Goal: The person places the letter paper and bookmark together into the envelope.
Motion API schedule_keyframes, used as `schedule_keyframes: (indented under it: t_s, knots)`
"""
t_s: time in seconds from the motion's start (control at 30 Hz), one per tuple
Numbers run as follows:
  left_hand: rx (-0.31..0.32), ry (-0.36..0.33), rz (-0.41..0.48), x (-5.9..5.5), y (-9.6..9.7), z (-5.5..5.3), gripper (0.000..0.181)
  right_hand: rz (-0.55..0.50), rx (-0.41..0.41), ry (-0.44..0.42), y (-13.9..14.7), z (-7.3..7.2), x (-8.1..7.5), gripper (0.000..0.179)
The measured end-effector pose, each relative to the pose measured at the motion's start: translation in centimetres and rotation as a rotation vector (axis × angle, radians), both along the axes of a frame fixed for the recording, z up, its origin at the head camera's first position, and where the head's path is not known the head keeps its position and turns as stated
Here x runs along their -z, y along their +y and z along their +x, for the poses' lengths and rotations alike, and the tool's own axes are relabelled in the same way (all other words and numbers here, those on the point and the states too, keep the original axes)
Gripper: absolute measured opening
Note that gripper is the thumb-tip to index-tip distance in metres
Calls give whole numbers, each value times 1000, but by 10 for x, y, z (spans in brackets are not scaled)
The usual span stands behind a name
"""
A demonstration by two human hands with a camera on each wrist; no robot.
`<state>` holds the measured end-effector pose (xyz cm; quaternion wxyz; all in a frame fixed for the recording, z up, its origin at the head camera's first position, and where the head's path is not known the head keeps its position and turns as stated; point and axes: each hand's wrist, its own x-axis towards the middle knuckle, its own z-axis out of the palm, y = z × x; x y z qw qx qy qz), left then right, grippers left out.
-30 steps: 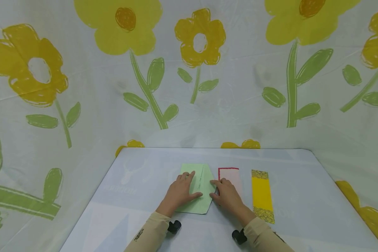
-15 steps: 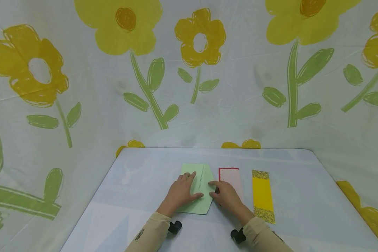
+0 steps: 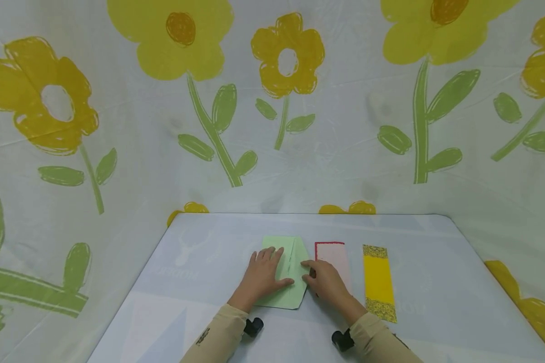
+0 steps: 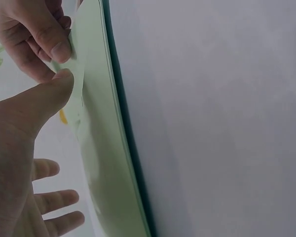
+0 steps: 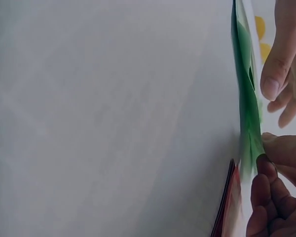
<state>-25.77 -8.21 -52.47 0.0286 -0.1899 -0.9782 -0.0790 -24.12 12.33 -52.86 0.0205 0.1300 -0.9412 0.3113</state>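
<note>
A light green folded paper (image 3: 281, 299) lies on the table, with a slit-like seam running down its middle. My left hand (image 3: 262, 275) rests on its left half with fingers spread, thumb reaching toward the seam. At the right edge, my right hand (image 3: 328, 283) pinches the paper between thumb and fingers. The right wrist view shows that edge of the green paper (image 5: 247, 113) raised and bent, with the thumb on top and curled fingers (image 5: 266, 170) beneath. In the left wrist view, the layered near edge of the paper (image 4: 111, 163) shows beside my left thumb.
Just right of the green paper lies a pink paper (image 3: 337, 256) with a red border, partly covered by my right hand. Farther right is a yellow strip (image 3: 377, 277) with patterned gold ends. A flower-printed curtain (image 3: 336, 166) stands behind the white table (image 3: 436, 262).
My right index fingertip has shifted slightly left over the paper's edge. My left hand has stayed almost in place, and the papers lie where they were.
</note>
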Motion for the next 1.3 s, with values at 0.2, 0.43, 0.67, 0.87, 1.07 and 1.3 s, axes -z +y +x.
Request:
schedule_keyframes:
  t_s: [0.2,0.43,0.67,0.87,1.07,1.3]
  knots:
    - [18,-49,9,-3,3,0,100,10,-12,10,0,-1,-3,34]
    - [70,-57,-46,-1,4,-2,90,2,-14,2,0,-1,-2,34]
    - [105,-66,-78,1,6,-4,74,-5,-15,-7,1,0,-3,34]
    - [103,-67,-85,1,6,-2,66,-9,-14,10,1,0,-2,33]
    - [105,-69,-83,0,6,-2,60,-14,-7,11,1,1,-1,33]
    - [91,-71,-62,0,6,-2,59,-12,-12,7,2,1,0,33]
